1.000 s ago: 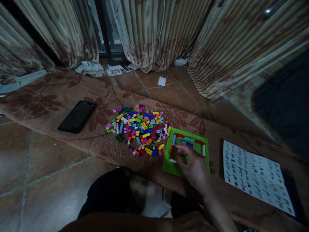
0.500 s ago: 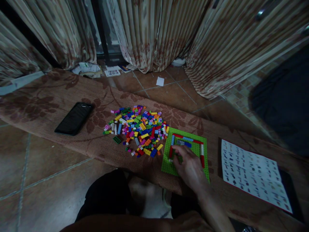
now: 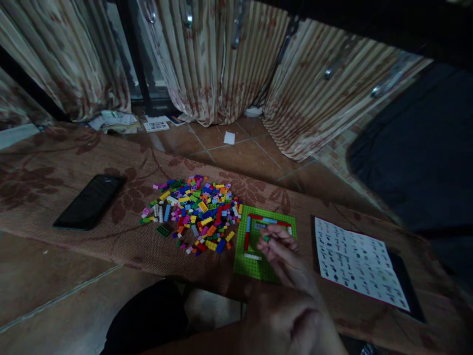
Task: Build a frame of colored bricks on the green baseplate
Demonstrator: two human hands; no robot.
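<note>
My right hand (image 3: 283, 249) is closed over the green baseplate (image 3: 242, 266), its fingertips pinching a small green brick (image 3: 266, 238). Red, light blue and white bricks on the plate form an outline, with a red brick (image 3: 247, 241) on its left side and a white brick (image 3: 253, 256) at the lower left. Part of the outline is hidden behind my fingers. My left hand (image 3: 286, 318) is low in front of the body, close to my right forearm and smeared by motion, so its fingers cannot be made out.
A heap of mixed bricks (image 3: 201, 212) lies left of the baseplate on the cloth-covered bench (image 3: 121, 246). Further left is a black phone (image 3: 90, 202). A printed sheet (image 3: 358, 261) lies on the right, over a dark flat object (image 3: 408, 281). Curtains (image 3: 221, 64) hang behind.
My right hand has lifted from the plate's left side and turned, showing a small green brick between its fingers. My left hand has risen from the bottom edge. The camera view has shifted.
</note>
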